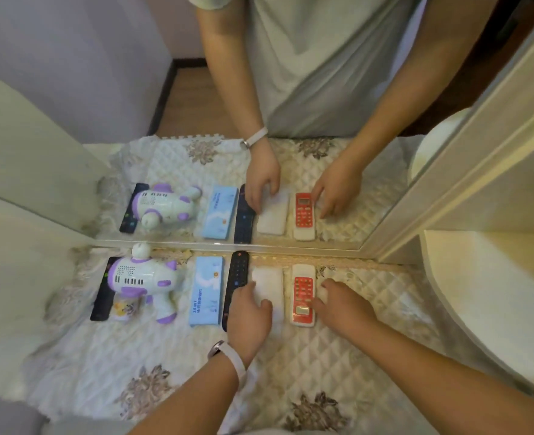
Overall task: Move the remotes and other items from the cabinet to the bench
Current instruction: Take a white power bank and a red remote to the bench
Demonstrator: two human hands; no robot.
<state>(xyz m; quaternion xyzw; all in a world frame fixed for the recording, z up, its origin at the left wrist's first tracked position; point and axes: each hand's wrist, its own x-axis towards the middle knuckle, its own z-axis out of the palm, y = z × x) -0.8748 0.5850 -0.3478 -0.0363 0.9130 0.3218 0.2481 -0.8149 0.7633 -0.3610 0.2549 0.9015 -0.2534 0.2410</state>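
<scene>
White remote [267, 285]: near end covered by the left hand [249, 315]; grip not determinable.
Black remote [236, 277]: near end hidden behind the same hand.
Second black remote [102, 296]: middle hidden under the purple-and-white toy [143, 277]; buttons unreadable.
Small printed item [123, 309]: partly under the toy, blurred, kind unclear.
Blue packet [207, 291]: print too small to read.
Red-faced remote [303, 295]: button labels illegible; right hand [342, 304] touches its right edge, fingers [317, 304] partly out of sight.
Both forearms: cut off by the bottom edge.
Quilted cover [337, 350]: hides the table beneath.
</scene>
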